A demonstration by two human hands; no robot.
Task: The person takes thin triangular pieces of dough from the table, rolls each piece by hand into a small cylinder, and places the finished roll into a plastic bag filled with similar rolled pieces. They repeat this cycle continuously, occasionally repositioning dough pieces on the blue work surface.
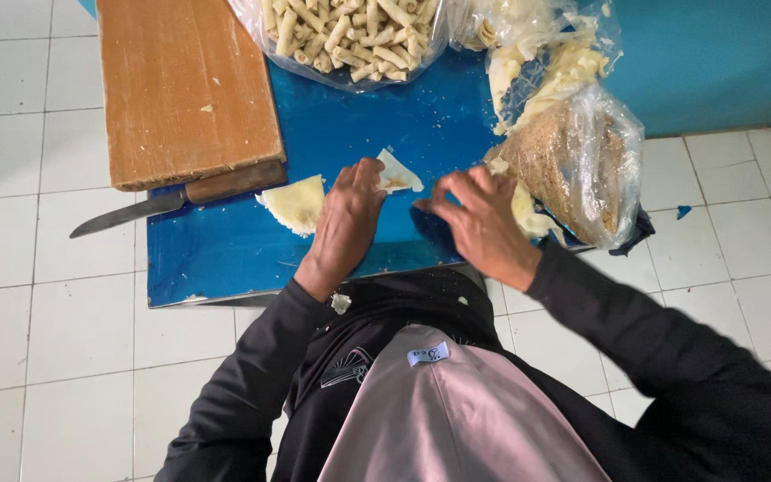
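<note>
pale dough, a small folded wrapper [398,175], lies on the blue table [225,259] just beyond the fingertips of my left hand [347,223], on their far-right side. that hand is the nearer of the two; its fingers are curled loosely and touch the wrapper's near edge, not clamped on it as far as i can see. the wrapper's long axis runs from near-left to far-right, a rough triangle pointing right. my right hand [479,219] sits just right of it, fingers spread and bent, tips down on the table; i cannot tell whether it pinches anything. a second round wrapper [296,203] lies left of the left hand, beside the knife [149,209] tucked under the wooden board [185,85].
</note>
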